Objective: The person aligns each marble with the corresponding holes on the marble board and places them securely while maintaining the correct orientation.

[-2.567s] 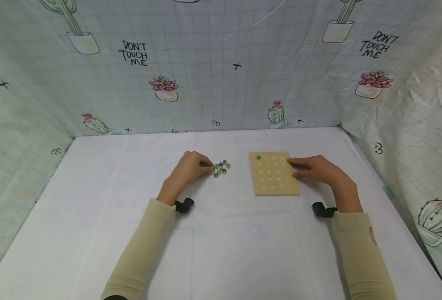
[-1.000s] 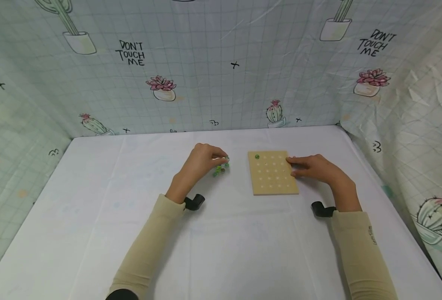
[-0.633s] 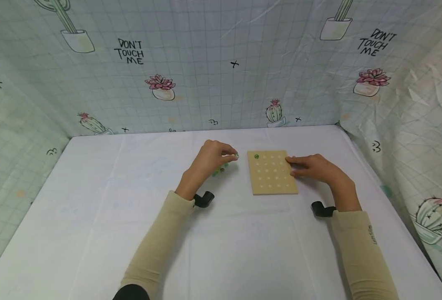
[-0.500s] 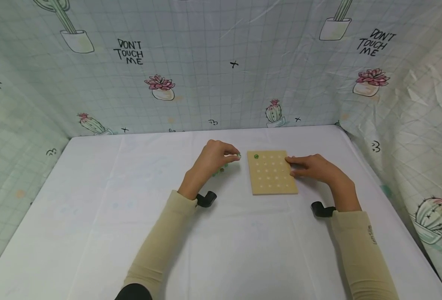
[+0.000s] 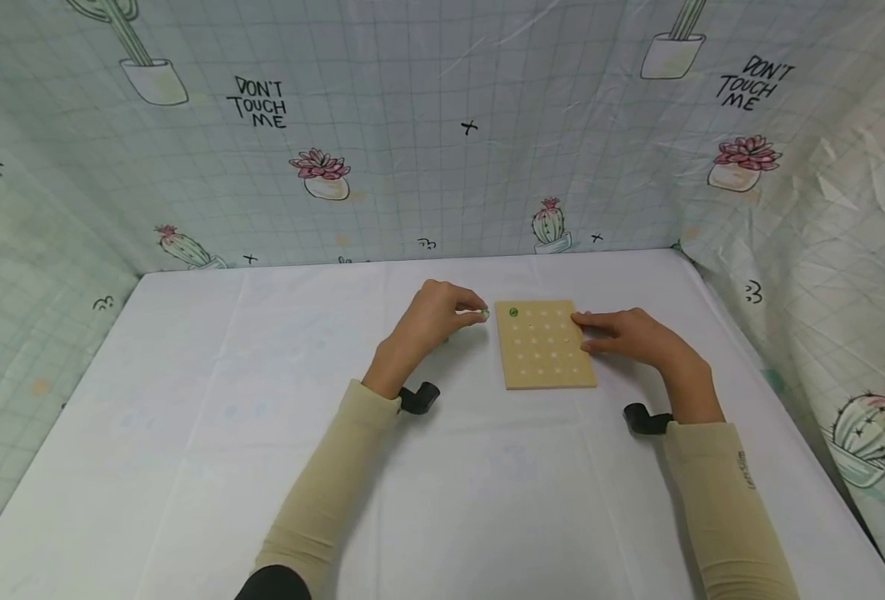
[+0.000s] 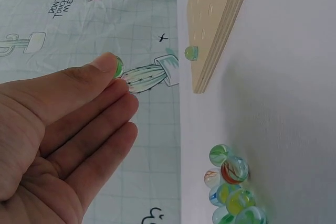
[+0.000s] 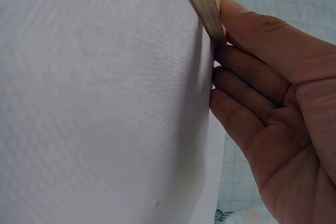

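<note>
Between thumb and forefinger, my left hand pinches a green glass marble, just left of a square wooden board. Rows of shallow round dimples cover the board, which lies flat on the table. One green marble sits in its far left corner dimple. My right hand holds the board's right edge; in the right wrist view the thumb lies on the edge and the other fingertips touch the cloth beside it. A cluster of several glass marbles rests on the table, mostly hidden behind the left hand in the head view.
A white cloth covers the table. Behind it and along both sides hangs a curtain printed with cacti. Black wrist cameras are strapped at both sleeves.
From the marble cluster, my left hand has picked up one marble and carried it right, close to the board's left edge. My right hand and the board stay in place.
</note>
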`<state>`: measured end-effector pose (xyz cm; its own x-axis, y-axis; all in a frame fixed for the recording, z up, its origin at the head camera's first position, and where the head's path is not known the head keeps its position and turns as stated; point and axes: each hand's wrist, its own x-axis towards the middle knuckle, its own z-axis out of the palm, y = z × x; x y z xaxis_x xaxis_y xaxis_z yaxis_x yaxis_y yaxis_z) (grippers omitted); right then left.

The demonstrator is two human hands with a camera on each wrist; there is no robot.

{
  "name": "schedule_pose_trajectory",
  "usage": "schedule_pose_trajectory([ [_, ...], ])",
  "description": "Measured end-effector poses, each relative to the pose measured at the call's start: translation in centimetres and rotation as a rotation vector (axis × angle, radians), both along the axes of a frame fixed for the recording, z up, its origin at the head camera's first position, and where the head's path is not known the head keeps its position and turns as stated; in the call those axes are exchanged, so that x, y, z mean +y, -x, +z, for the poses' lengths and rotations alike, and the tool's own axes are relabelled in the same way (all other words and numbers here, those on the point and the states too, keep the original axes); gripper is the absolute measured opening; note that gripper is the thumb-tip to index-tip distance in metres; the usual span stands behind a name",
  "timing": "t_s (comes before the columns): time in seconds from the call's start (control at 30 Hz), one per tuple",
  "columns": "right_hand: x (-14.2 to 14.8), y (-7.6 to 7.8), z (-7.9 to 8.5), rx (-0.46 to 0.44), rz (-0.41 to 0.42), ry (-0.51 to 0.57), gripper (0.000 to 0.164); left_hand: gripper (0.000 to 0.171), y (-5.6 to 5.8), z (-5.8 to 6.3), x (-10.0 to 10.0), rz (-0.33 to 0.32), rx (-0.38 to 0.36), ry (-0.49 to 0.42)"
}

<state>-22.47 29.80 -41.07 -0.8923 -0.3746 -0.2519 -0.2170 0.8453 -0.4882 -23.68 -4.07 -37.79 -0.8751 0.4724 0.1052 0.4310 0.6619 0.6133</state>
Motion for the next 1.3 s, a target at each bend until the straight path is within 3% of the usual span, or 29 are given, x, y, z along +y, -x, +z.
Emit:
schedule_pose_trajectory([
  [0.53, 0.0, 0.0, -0.1, -0.007, 0.000, -0.019, 0.064, 0.019, 0.5, 0.0, 1.1, -0.050, 0.029, 0.013],
  [0.73, 0.1, 0.0, -0.2, -0.013, 0.000, -0.015, 0.063, 0.019, 1.2, -0.5, 1.8, -0.106, 0.032, 0.058],
  [1.1, -0.1, 0.0, 0.3, -0.008, 0.002, -0.030, 0.062, 0.019, 2.3, -1.5, 4.2, -0.141, -0.001, 0.098],
  [1.3, -0.2, 0.2, 0.1, 0.002, 0.025, -0.036, 0.061, 0.018, 3.3, -2.3, 5.5, -0.168, 0.018, 0.138],
])
